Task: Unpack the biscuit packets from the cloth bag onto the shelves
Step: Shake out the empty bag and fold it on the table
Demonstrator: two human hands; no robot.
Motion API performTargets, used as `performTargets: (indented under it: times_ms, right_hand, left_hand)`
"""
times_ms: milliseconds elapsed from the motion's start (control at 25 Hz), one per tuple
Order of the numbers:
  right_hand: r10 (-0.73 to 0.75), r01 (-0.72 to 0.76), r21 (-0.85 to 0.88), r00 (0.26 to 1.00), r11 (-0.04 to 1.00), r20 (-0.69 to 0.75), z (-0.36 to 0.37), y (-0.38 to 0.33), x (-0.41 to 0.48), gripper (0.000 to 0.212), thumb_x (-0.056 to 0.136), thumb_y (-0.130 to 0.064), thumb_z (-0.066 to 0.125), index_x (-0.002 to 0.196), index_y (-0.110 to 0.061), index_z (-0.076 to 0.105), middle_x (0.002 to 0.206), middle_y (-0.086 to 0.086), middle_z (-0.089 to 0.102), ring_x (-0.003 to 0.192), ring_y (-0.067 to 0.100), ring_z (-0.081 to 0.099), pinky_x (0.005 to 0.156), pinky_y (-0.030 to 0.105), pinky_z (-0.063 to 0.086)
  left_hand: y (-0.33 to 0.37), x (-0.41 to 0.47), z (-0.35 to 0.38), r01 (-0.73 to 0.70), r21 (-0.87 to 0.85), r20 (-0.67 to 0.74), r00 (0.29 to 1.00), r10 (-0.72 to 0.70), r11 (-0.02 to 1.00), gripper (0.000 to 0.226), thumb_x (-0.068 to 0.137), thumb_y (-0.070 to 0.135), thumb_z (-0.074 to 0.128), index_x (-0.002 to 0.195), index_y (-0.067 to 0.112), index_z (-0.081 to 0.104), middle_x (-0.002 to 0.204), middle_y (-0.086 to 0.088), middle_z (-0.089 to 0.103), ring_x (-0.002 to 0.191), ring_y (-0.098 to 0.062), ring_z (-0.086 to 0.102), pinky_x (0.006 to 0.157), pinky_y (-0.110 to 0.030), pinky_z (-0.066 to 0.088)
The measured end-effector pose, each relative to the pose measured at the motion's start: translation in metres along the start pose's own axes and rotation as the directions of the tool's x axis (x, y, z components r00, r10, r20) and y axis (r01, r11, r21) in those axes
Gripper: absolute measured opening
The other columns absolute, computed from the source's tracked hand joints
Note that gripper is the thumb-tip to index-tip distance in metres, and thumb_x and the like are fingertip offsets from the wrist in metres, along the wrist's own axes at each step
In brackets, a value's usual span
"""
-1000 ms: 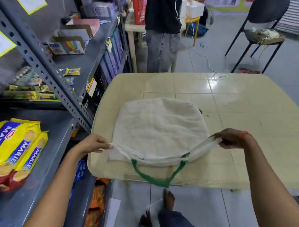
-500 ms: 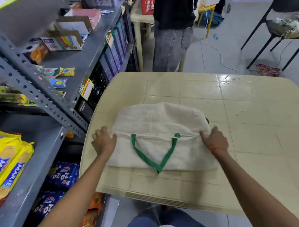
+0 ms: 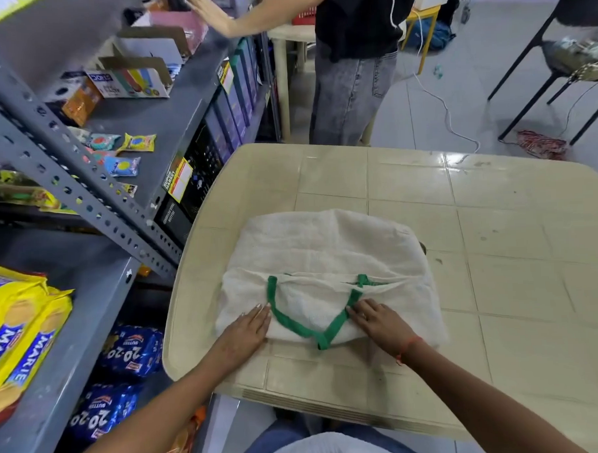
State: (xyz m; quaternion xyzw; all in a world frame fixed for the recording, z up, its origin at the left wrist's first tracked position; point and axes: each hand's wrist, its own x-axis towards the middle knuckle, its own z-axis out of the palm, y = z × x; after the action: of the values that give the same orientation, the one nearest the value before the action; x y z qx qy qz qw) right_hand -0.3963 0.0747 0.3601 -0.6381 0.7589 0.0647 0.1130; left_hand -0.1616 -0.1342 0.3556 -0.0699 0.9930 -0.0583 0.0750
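Note:
The cream cloth bag (image 3: 326, 252) lies flat on the beige tiled table (image 3: 497, 252), folded over itself, its green handle (image 3: 312, 332) lying on top in a V. My left hand (image 3: 244, 331) presses flat on the bag's near left corner. My right hand (image 3: 380, 322) presses flat on the near right part, its fingers touching the handle. Neither hand holds anything. Yellow Marie biscuit packets (image 3: 18, 338) lie on the grey shelf (image 3: 73, 356) at the left. Blue 20-20 packets (image 3: 131, 350) sit on the shelf below.
A grey slotted upright (image 3: 83, 187) crosses the shelving left of the table. Small snack packets (image 3: 136, 142) and open cartons (image 3: 130, 79) sit on the higher shelf. A person in grey jeans (image 3: 349, 87) stands beyond the table, one hand at the shelf. A black chair (image 3: 558, 71) stands far right.
The bag's mouth was held stretched off the table edge, then folded onto the bag. My hands have since slid from its sides toward the near edge and press it flat.

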Motion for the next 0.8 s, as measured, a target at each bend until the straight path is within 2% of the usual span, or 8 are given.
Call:
performTargets:
  times_ms: [80,200,280,400,480,560,640,800]
  right_hand:
    - [0.146,-0.16,0.18,0.985,0.971,0.088,-0.012,-0.002,0.007,0.039,0.081,-0.017,0.067,0.12,-0.017,0.065,0.118,0.008,0.067,0.106,0.026,0.065,0.084,0.032,0.056]
    - [0.286,-0.366,0.237,0.906,0.9,0.313,-0.028,-0.001,0.015,0.033,0.09,-0.012,0.048,0.119,-0.012,0.064,0.123,0.014,0.064,0.113,0.028,0.061,0.094,0.032,0.047]
    - [0.214,-0.388,0.226,0.81,0.893,0.547,-0.037,0.0,0.015,0.032,0.088,-0.012,0.045,0.114,-0.003,0.063,0.121,0.02,0.064,0.108,0.031,0.062,0.09,0.034,0.048]
    - [0.205,-0.498,0.228,0.671,0.837,0.713,-0.044,0.017,0.01,0.031,0.087,-0.017,0.048,0.113,-0.006,0.062,0.105,0.009,0.063,0.092,0.025,0.058,0.079,0.034,0.047]
    - [0.314,-0.587,0.247,0.687,0.771,0.655,-0.052,0.04,0.016,0.031,0.087,-0.02,0.052,0.115,-0.01,0.06,0.107,0.007,0.062,0.096,0.026,0.058,0.084,0.036,0.049]
    - [0.373,-0.584,0.219,0.72,0.782,0.586,-0.061,0.065,0.029,0.033,0.086,-0.017,0.051,0.115,-0.004,0.06,0.111,0.012,0.064,0.097,0.027,0.06,0.088,0.035,0.05]
    - [0.46,-0.635,0.243,0.726,0.733,0.51,-0.066,0.082,0.041,0.032,0.088,-0.015,0.052,0.114,0.001,0.063,0.104,0.017,0.066,0.101,0.03,0.06,0.087,0.032,0.047]
    - [0.626,-0.685,0.206,0.725,0.699,0.287,-0.057,0.082,0.049,0.033,0.09,-0.011,0.046,0.12,-0.008,0.058,0.121,0.017,0.057,0.114,0.032,0.055,0.095,0.036,0.045]
  left_hand:
    - [-0.005,0.011,-0.017,0.082,-0.098,0.062,0.995,-0.076,0.992,0.046,0.039,0.025,0.094,0.081,0.013,0.08,0.083,-0.001,0.078,0.07,-0.011,0.075,0.052,-0.018,0.056]
    - [-0.011,0.023,-0.045,0.311,-0.255,0.414,0.891,-0.187,0.916,0.012,0.082,0.02,0.064,0.091,0.016,0.07,0.094,-0.007,0.071,0.086,-0.023,0.068,0.067,-0.027,0.048]
    - [-0.015,0.024,-0.047,0.331,-0.353,0.635,0.772,-0.035,0.875,0.015,0.085,0.013,0.052,0.073,0.018,0.059,0.078,-0.007,0.059,0.077,-0.024,0.057,0.061,-0.027,0.037]
    - [-0.027,0.03,-0.063,0.351,-0.439,0.732,0.673,0.103,0.827,0.033,0.085,0.007,0.047,0.056,0.02,0.039,0.063,0.0,0.044,0.063,-0.02,0.043,0.051,-0.026,0.027]
    - [-0.042,0.05,-0.075,0.398,-0.441,0.701,0.713,0.032,0.805,0.029,0.086,0.006,0.045,0.058,0.017,0.044,0.064,0.0,0.047,0.057,-0.015,0.044,0.051,-0.024,0.028]
    - [-0.056,0.076,-0.083,0.437,-0.451,0.626,0.776,-0.073,0.778,0.023,0.087,0.004,0.042,0.079,0.005,0.064,0.085,-0.011,0.063,0.077,-0.025,0.061,0.06,-0.024,0.035]
    - [-0.067,0.101,-0.082,0.486,-0.461,0.572,0.802,-0.17,0.743,0.03,0.088,0.004,0.041,0.1,-0.001,0.067,0.103,-0.019,0.067,0.099,-0.034,0.063,0.068,-0.026,0.037]
    - [-0.072,0.125,-0.061,0.539,-0.437,0.523,0.804,-0.284,0.72,0.027,0.092,0.008,0.038,0.099,0.007,0.064,0.101,-0.013,0.064,0.098,-0.031,0.06,0.074,-0.032,0.042]
